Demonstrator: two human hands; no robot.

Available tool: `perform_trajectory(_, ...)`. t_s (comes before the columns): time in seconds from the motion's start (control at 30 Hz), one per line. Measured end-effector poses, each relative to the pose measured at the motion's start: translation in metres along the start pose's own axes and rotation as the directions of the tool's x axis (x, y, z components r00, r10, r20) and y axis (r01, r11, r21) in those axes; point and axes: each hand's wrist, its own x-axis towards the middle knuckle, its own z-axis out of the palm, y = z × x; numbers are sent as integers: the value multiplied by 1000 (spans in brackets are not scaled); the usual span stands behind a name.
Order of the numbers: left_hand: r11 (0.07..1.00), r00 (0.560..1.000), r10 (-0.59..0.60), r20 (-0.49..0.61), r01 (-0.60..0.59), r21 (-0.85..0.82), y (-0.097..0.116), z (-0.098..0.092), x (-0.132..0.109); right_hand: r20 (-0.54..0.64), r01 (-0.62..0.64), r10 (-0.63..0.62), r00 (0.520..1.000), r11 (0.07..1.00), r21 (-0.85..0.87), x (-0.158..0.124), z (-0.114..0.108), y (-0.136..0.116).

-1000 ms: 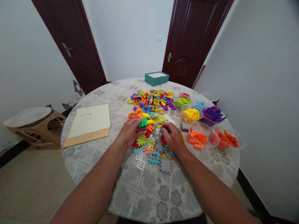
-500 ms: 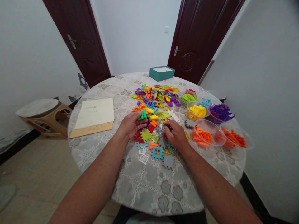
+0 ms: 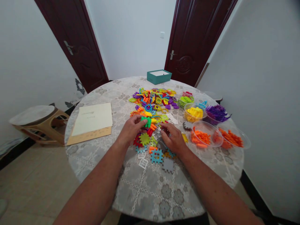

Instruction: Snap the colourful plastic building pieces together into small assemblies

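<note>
Between the thumb and fingers of my left hand are green plastic building pieces, lifted over the pile. My right hand is just to the right, its fingers curled and thumb drawn in above the pieces; what lies in them, if anything, is too small to make out. Beneath and between both hands are a lime gear-edged piece, a red piece and orange pieces. Closer to me lie a light-blue square frame, a grey notched square and a white window-shaped piece.
A larger heap of mixed pieces spreads beyond my hands. On the right stand clear bowls of yellow, purple and orange pieces. Papers lie at the left, a teal box at the far edge. A stool stands left of the table.
The view has shifted slightly. My left hand has turned over the green pieces, its fingers now less visible underneath. My right hand stays close by, over the same part of the pile.
</note>
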Motion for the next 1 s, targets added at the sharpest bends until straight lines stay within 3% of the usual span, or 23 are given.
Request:
perform_trajectory(0.13,989,999,33,-6,-32,146,-5,7,-2,63,100,-98,993,995,-28,0,3,-3)
perform_trajectory(0.27,983,999,28,-29,-22,181,-1,8,4,92,193,-189,978,981,-31,2,3,-9)
perform_trajectory(0.37,970,999,47,2,-46,237,10,16,13,4,288,-288,958,957,-27,5,-4,-17)
perform_trajectory(0.43,942,994,66,90,-92,323,19,29,24,-87,369,-370,925,929,-32,6,-11,-26)
perform_trajectory(0.57,859,962,61,268,-187,476,23,66,57,-177,511,-508,843,859,-33,6,-24,-47)
perform_trajectory(0.67,796,935,-30,354,-191,574,14,94,90,-222,545,-538,813,838,-34,6,-30,-58)
perform_trajectory(0.83,733,936,-81,344,-178,657,-4,131,147,-279,538,-526,803,842,-37,8,-40,-59)
perform_trajectory(1.0,792,923,-145,357,-108,601,-24,161,195,-264,512,-509,820,857,-61,9,-44,-55)
